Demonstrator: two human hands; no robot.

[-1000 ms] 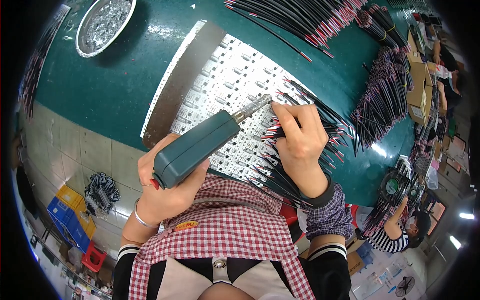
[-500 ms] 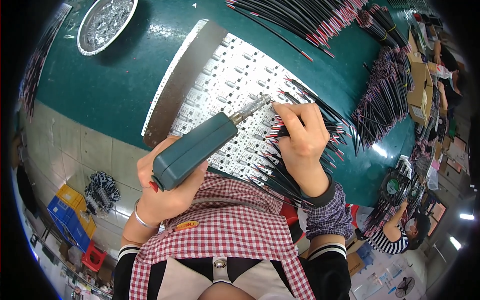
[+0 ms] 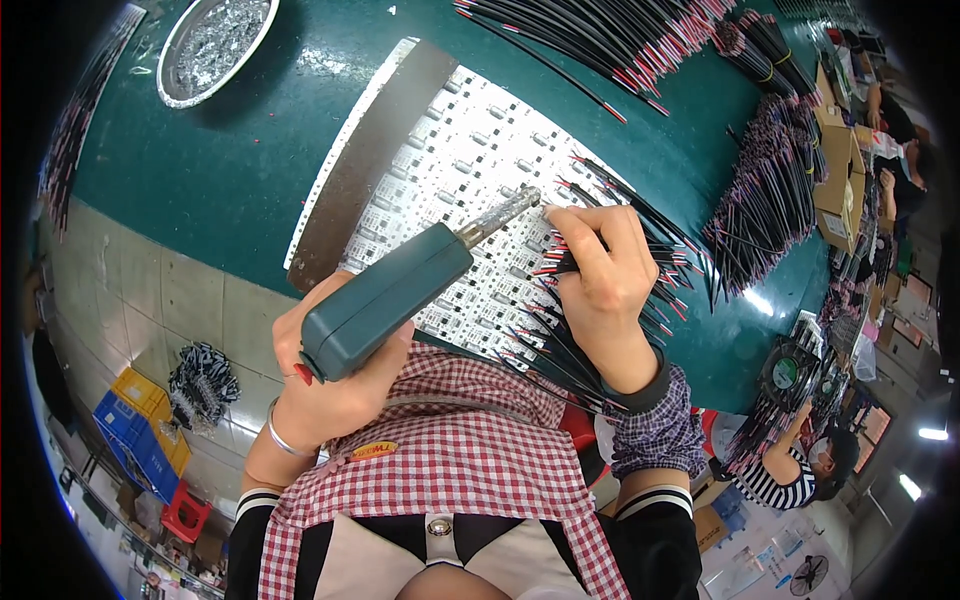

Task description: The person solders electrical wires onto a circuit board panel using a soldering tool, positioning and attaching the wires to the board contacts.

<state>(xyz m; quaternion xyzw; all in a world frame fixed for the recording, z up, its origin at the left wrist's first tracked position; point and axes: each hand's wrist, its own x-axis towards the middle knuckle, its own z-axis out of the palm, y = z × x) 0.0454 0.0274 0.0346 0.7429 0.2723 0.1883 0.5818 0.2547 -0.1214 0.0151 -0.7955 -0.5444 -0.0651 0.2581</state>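
Observation:
My left hand [image 3: 345,385] is wrapped round a dark green soldering gun [image 3: 385,300]. Its metal tip, coated in silvery solder, points up and right, just above and left of my right fingertips. Under it lies a white sheet of circuit boards [image 3: 470,185] dotted with small components. My right hand [image 3: 605,270] is closed in a pinch over the sheet's right side. It seems to grip the end of a thin black wire, mostly hidden by the fingers. Short black wires with red and white ends [image 3: 555,340] stick out along the sheet's right edge.
A brown strip [image 3: 375,160] lies across the sheet's left part. Far left stands a metal bowl [image 3: 168,85] with silvery scraps. Wire bundles [image 3: 765,200] and black cables [image 3: 600,40] cover the green table's far and right sides. At right sits a co-worker in stripes [image 3: 790,475].
The soldering gun has shifted slightly left, its tip drawing a little away from my right fingertips. My right hand stays in place.

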